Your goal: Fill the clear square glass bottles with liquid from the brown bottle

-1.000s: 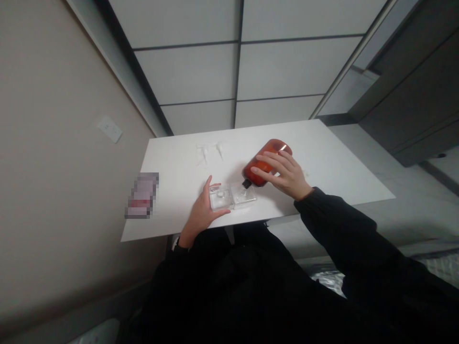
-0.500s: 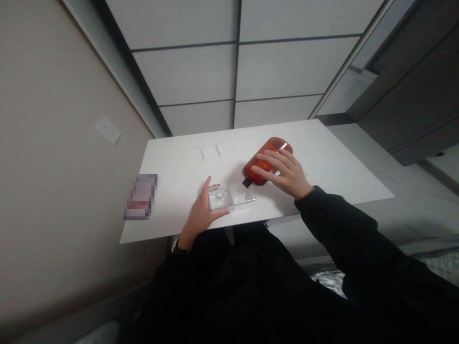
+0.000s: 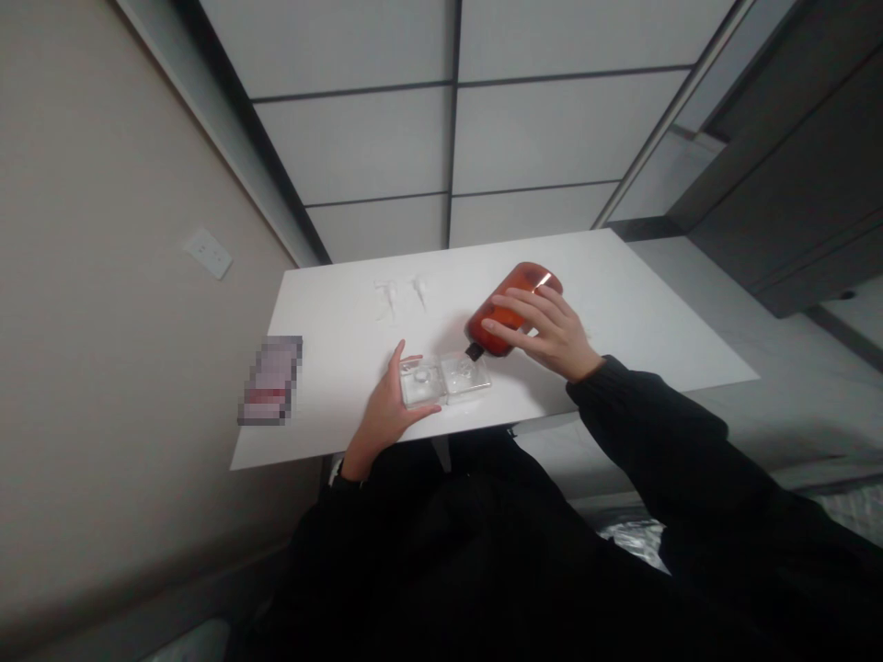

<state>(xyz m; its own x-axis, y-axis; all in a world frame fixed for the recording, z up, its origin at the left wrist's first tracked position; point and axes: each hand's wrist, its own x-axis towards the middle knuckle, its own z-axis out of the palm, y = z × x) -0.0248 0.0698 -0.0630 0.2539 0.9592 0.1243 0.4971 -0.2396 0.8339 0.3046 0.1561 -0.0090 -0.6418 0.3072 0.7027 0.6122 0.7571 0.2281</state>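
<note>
My right hand (image 3: 548, 333) grips an amber-brown bottle (image 3: 509, 308), tipped so its dark neck points down at the right half of a clear plastic container (image 3: 445, 379) near the front edge of the white table (image 3: 621, 313). My left hand (image 3: 386, 409) clasps the container's left end, thumb at the near side and fingers at the far side. A small round clear piece sits inside the left half. I cannot tell whether any liquid is flowing.
Two small white pump nozzles (image 3: 400, 294) lie farther back on the table. A blurred pink-and-white item (image 3: 271, 379) rests at the table's left edge. A beige wall with a socket (image 3: 207, 252) runs along the left. Dark cabinets stand at the right.
Almost nothing has moved; the bottle stays tilted over the container and both hands keep their hold. The view has shifted very slightly.
</note>
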